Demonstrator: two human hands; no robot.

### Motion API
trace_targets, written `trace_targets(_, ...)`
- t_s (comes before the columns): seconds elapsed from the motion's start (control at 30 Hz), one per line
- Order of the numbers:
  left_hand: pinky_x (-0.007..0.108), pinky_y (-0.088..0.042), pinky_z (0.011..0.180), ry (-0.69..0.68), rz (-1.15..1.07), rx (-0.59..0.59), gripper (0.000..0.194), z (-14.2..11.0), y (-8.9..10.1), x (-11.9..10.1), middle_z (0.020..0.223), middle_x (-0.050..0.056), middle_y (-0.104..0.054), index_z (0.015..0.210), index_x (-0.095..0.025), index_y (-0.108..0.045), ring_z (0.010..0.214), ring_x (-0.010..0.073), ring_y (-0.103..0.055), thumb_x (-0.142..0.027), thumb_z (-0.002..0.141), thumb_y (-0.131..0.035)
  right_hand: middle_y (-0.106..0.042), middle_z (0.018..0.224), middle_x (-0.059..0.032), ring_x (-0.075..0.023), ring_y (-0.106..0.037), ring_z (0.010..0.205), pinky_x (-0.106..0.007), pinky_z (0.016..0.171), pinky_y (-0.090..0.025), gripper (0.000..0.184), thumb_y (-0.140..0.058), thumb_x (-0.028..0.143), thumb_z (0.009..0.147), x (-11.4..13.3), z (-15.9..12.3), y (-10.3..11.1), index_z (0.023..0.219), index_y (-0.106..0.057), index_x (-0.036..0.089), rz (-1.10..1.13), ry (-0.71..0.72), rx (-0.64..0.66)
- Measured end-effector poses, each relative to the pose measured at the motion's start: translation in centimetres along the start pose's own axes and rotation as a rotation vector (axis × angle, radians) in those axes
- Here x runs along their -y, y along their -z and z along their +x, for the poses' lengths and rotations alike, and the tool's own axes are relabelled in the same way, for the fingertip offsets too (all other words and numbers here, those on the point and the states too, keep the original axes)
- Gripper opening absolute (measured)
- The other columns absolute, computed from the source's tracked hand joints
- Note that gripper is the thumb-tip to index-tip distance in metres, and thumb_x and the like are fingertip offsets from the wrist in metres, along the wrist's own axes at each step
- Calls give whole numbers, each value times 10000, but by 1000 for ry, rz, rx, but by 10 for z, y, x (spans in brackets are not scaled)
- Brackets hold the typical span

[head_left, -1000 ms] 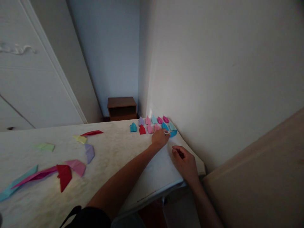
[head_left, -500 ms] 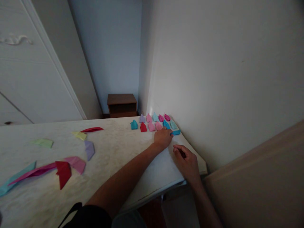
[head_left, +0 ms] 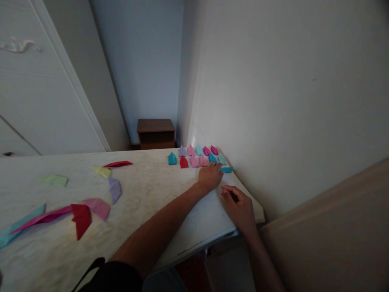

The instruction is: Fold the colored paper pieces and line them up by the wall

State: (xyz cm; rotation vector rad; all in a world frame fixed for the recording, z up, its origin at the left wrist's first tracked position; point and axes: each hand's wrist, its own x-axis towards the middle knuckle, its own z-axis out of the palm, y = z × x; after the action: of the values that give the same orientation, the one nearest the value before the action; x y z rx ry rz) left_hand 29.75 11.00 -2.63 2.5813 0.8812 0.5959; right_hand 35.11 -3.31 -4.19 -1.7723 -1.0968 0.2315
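Observation:
My left hand [head_left: 210, 177] reaches across to the table's far right corner. Its fingers are closed on the near end of a blue folded paper piece [head_left: 226, 169], partly hidden behind them. Just beyond it stand two rows of small folded paper figures, among them a teal one [head_left: 172, 158], a red one [head_left: 184, 162], a pink one [head_left: 194, 161] and a lavender one [head_left: 182, 151]. My right hand [head_left: 240, 205] hovers by the table's right edge, thumb and fingers curled together, with nothing visible in them.
Loose folded strips lie on the left of the table [head_left: 136, 211]: a red piece [head_left: 81, 221], a pink piece [head_left: 99, 207], a lavender piece [head_left: 114, 190] and a green piece [head_left: 56, 180]. A wall [head_left: 273, 101] borders the right side; a wooden nightstand [head_left: 156, 125] stands behind.
My left hand and the blue folded paper piece have shifted slightly to the right. My right hand keeps nearly the same place and curl.

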Motion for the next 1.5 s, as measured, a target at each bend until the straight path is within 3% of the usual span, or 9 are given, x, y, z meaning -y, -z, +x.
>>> trace_targets(0.17,338,-493,880,19,-130,-23,376,-8,1,7,1135,118,-645,1272,-133,-549,993,223,-633,-242,917,-490,-728,871,-83,-227,-661,797,-331,765,-509,320,-554,435,824,-3,4,3,902,-713,169,56,-58,-6)
trace_targets(0.33,270,-491,844,-12,-244,25,416,-42,21,23,959,71,-695,1248,-101,-570,871,174,-639,-168,837,-567,-728,898,-97,-241,-666,826,-360,801,-510,370,-563,479,806,-7,5,5,936,-703,162,70,-74,-16)
trace_targets(0.57,233,-476,673,27,-455,46,296,-133,84,61,838,42,-697,1088,-124,-671,685,129,-611,-193,809,-599,-736,931,-98,-256,-673,858,-368,825,-507,423,-582,531,734,-7,3,7,918,-715,175,-59,-89,-8)
trace_targets(0.83,232,-458,658,142,-557,-91,190,-256,148,90,819,47,-717,916,-156,-725,715,139,-624,-224,846,-562,-752,886,-96,-296,-681,841,-425,821,-508,397,-619,522,640,1,11,-1,838,-733,198,-128,-75,34)
trace_targets(1.07,248,-469,684,258,-589,-321,169,-305,162,105,827,48,-724,897,-175,-733,738,155,-637,-208,836,-579,-739,840,-83,-231,-676,696,-379,675,-538,381,-599,464,767,78,-4,-85,977,-713,168,-24,113,335)
trace_targets(1.2,242,-473,697,265,-632,-329,176,-307,160,107,850,49,-730,915,-166,-737,758,154,-648,-204,838,-584,-686,1135,-132,-242,-668,922,-382,742,-550,436,-591,438,804,131,-6,-149,1139,-662,169,-37,394,505)
trace_targets(1.3,243,-479,721,285,-669,-361,176,-306,156,107,870,46,-733,925,-165,-735,782,155,-655,-199,840,-585,-589,1336,-124,-282,-567,1199,-469,969,-478,493,-643,438,787,158,-6,-191,1221,-633,205,-86,560,619)
trace_targets(1.4,246,-477,737,298,-690,-393,179,-306,155,107,879,46,-729,931,-155,-730,794,156,-655,-199,844,-579,-615,1311,-118,-312,-516,1272,-520,1084,-368,451,-694,416,748,173,-8,-222,1148,-681,208,-127,673,758)
trace_targets(1.5,244,-463,717,279,-679,-388,160,-306,158,107,830,37,-714,875,-151,-724,771,154,-641,-180,834,-572,-671,1226,-103,-310,-564,1215,-511,1069,-384,327,-682,341,758,181,-15,-238,1060,-714,219,-158,758,838)
